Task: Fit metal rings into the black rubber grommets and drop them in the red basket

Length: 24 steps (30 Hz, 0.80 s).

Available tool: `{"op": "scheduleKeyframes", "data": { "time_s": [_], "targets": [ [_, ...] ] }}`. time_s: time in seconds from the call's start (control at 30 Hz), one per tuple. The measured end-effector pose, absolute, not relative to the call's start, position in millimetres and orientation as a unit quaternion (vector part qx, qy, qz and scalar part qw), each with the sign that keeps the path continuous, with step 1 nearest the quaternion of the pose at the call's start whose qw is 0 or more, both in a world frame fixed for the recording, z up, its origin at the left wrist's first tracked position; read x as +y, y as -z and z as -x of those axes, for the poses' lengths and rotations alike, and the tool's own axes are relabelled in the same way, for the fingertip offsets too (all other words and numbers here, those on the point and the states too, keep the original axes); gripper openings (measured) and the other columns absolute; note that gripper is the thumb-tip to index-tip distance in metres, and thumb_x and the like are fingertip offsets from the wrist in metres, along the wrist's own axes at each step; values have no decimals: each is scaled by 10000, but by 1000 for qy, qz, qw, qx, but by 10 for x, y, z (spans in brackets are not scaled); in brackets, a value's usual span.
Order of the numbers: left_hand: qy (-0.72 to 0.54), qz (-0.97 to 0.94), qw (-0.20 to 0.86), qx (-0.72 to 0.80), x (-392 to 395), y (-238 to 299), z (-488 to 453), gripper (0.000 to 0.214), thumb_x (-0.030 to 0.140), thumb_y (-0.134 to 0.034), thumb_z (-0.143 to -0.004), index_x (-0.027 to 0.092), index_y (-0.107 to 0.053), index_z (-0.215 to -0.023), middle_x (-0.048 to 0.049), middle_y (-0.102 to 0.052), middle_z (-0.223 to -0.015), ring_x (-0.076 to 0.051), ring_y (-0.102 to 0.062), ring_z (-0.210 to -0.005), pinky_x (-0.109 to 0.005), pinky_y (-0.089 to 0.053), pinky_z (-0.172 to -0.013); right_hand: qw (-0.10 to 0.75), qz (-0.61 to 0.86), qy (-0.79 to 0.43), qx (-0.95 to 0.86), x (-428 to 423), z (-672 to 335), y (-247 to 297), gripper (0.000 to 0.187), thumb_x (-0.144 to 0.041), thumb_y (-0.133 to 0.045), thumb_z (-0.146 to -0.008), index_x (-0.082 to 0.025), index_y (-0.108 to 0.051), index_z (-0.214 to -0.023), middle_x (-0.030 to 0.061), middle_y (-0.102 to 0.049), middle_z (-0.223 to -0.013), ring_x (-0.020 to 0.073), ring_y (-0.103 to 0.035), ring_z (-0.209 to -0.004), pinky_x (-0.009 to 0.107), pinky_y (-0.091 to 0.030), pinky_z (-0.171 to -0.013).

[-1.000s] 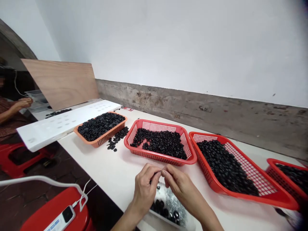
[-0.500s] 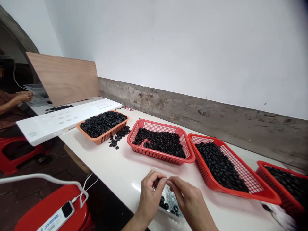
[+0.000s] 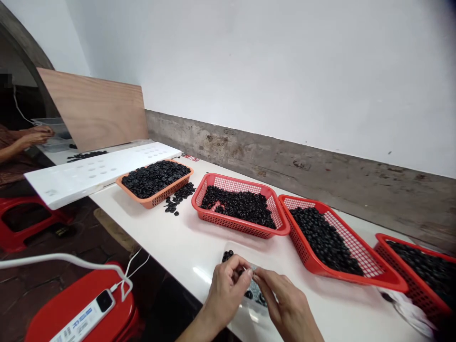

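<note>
Above a clear plastic box (image 3: 230,246) on the table, my left hand (image 3: 228,287) is curled closed, thumb and index finger pinched. A small black round piece (image 3: 241,272) shows in the hollow of its fingers. My right hand (image 3: 287,301) is pinched too, its fingertips touching or almost touching the left ones. What lies between the fingertips is too small to make out. Black rings (image 3: 248,294) and many small shiny greyish bits (image 3: 255,288) lie in the box, partly hidden by my hands.
Red baskets of black pieces (image 3: 242,227) (image 3: 351,249) (image 3: 383,242) and an orange basket (image 3: 156,198) stand along the table. Loose black discs (image 3: 177,202) lie beside the orange one. A white board (image 3: 81,175) crosses behind. At left are a power strip (image 3: 83,320) on a red stool and another person's hands (image 3: 37,135).
My hands have come slightly lower and stay pinched together, so the far corner of the clear box with black pieces now shows. The view has shifted slightly.
</note>
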<state>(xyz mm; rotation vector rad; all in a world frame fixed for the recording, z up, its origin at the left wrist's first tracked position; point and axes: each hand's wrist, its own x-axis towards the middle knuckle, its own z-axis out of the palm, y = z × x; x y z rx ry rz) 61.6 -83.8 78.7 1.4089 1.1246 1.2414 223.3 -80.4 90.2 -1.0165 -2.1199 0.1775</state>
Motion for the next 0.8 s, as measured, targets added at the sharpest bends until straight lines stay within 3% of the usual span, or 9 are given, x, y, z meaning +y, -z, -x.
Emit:
{"op": "scheduleKeyframes", "data": {
  "time_s": [0.23, 0.37, 0.57, 0.7, 0.8],
  "targets": [
    [-540, -596, 421, 419, -886, -749, -632, 177, 260, -558, -921, 184, -715, -951, -27, -681, -779, -149, -610, -701, -243, -465, -652, 352, 455, -440, -690, -779, -2211, -980, 463, -621, -491, -922, -195, -629, -801, 21, -609, -680, 175, -584, -602, 288, -477, -598],
    [-528, -646, 360, 418, -890, -708, -617, 195, 228, -563, -925, 203, -737, -1012, -45, -685, -845, -157, -622, -763, -256, -482, -720, 364, 443, -562, -596, -759, -2237, -918, 500, -665, -569, -859, -175, -600, -766, 21, -617, -697, 141, -538, -573, 274, -421, -594],
    [-512, -673, 355, 400, -839, -658, -559, 200, 238, -563, -941, 210, -726, -1054, -53, -673, -896, -160, -624, -803, -255, -480, -732, 372, 411, -666, -498, -762, -2231, -863, 455, -609, -645, -839, -166, -566, -780, 12, -629, -693, 94, -475, -525, 241, -345, -567],
    [-504, -680, 338, 412, -800, -650, -572, 158, 244, -556, -951, 191, -704, -962, -32, -636, -829, -134, -576, -711, -235, -442, -655, 373, 400, -672, -499, -742, -2209, -844, 455, -604, -624, -857, -165, -547, -764, 6, -618, -670, 86, -454, -512, 236, -316, -549],
    [-503, -692, 317, 411, -786, -655, -598, 160, 230, -523, -967, 179, -669, -925, -27, -605, -808, -140, -572, -740, -243, -438, -695, 379, 405, -645, -525, -741, -2197, -820, 481, -635, -564, -880, -172, -539, -753, 7, -607, -669, 96, -453, -515, 248, -344, -552]
  ]
}}
